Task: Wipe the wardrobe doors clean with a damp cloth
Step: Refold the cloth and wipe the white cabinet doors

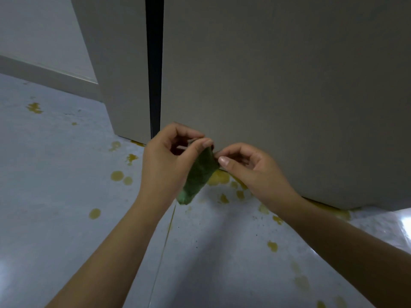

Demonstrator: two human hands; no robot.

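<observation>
A small green cloth [199, 177] hangs in front of the wardrobe's lower edge. My left hand [165, 163] pinches its top between thumb and fingertips. My right hand [249, 168] pinches the cloth's upper right corner with thumb and forefinger. Behind my hands stand two beige wardrobe doors, the right door [289, 85] wide and close, the left door [120, 63] narrower. A dark vertical gap [155, 63] runs between them.
The pale grey floor [55, 196] carries several yellow-brown stains, thickest along the wardrobe's bottom edge [219, 177]. A white skirting board [44, 73] runs along the wall at the left. A tile joint [163, 252] runs across the floor between my forearms.
</observation>
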